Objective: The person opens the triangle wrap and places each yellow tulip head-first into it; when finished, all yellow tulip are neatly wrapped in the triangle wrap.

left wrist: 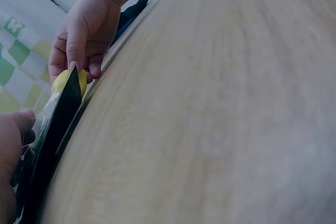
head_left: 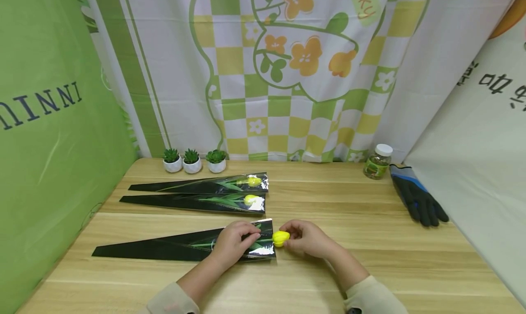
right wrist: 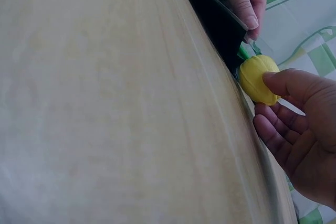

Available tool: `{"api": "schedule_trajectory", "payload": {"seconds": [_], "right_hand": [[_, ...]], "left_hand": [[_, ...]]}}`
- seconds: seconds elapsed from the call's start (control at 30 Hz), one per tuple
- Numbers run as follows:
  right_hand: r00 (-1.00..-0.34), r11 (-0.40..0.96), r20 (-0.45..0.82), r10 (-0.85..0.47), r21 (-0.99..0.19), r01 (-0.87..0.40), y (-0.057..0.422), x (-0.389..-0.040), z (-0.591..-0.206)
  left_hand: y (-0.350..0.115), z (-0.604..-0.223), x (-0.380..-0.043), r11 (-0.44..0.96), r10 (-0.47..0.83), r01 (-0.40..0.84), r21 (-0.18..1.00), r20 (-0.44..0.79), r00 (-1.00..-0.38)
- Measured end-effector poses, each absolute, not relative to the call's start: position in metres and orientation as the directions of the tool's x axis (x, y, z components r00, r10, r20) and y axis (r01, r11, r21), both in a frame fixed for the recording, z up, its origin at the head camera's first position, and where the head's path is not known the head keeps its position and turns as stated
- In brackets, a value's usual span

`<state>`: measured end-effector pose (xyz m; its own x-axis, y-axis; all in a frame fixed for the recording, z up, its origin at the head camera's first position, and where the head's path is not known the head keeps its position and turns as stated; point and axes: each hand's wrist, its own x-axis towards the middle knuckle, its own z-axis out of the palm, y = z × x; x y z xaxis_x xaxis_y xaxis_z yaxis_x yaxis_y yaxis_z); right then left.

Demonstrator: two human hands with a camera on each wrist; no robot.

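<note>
A yellow artificial tulip (head_left: pixel 281 238) lies with its green stem inside a black flower sleeve (head_left: pixel 160 248) that has a clear front. The bloom sticks out past the sleeve's wide right end. My right hand (head_left: pixel 307 239) pinches the bloom between thumb and fingers, as the right wrist view shows at the yellow petals (right wrist: pixel 257 80). At the sleeve's open end, my left hand (head_left: pixel 235 242) grips the clear film with thumb and forefinger, covering part of the stem and leaves. In the left wrist view the sleeve's dark edge (left wrist: pixel 58 114) partly hides the bloom.
Two sleeved tulips, an upper one (head_left: pixel 197 185) and a lower one (head_left: pixel 176 203), lie farther back. Behind them stand three small potted succulents (head_left: pixel 192 166). A white-lidded jar (head_left: pixel 376 163) and a black-and-blue work glove (head_left: pixel 417 197) are at the back right, before a patterned curtain (head_left: pixel 279 99).
</note>
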<state>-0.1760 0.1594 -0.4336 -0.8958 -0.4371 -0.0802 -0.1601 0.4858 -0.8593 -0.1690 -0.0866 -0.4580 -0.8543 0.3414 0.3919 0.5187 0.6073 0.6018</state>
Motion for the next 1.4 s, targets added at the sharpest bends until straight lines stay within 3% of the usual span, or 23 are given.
{"api": "schedule_trajectory", "payload": {"seconds": [0.87,1.4], "right_hand": [[-0.886,0.408,-0.027,-0.463,-0.894,-0.187,0.137,-0.178,-0.449],[-0.89,0.447,-0.039,-0.454,-0.874,-0.19,0.125,-0.181,-0.452]], "left_hand": [[-0.085,-0.452,-0.167,0.573,0.32,0.497,0.652,0.38,-0.868],[-0.085,-0.455,-0.168,0.563,0.318,0.523,0.64,0.416,-0.852]]}}
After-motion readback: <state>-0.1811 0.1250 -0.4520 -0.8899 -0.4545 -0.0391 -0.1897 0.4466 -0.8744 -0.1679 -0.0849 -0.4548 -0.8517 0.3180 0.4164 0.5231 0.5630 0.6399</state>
